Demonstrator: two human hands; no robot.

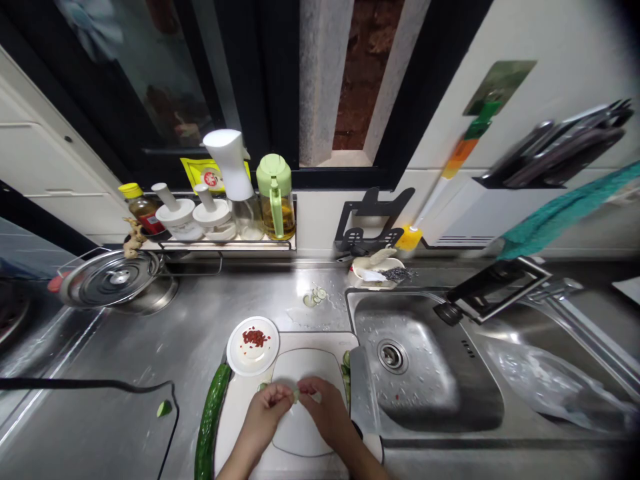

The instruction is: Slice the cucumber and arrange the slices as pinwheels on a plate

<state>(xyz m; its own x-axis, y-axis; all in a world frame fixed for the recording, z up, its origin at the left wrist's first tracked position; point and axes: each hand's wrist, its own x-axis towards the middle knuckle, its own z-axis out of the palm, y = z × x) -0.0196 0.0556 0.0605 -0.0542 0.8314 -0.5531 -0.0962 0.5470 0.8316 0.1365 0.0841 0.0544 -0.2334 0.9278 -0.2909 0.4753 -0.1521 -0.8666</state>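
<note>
Through the head camera I see my left hand [270,407] and right hand [320,403] meeting over a white cutting board [245,413] on the stainless-steel table [120,353]. Both grips are clamped on one small pale-green piece [295,397], fingertips pinched together from either side. At the board's upper left corner sits a round white plate [253,363] bearing small dark red bits [255,337]. A long, dark green cucumber [213,423] lies along the board's left edge, and green slices [346,370] lie by a wide metal blade [365,387] at its right.
</note>
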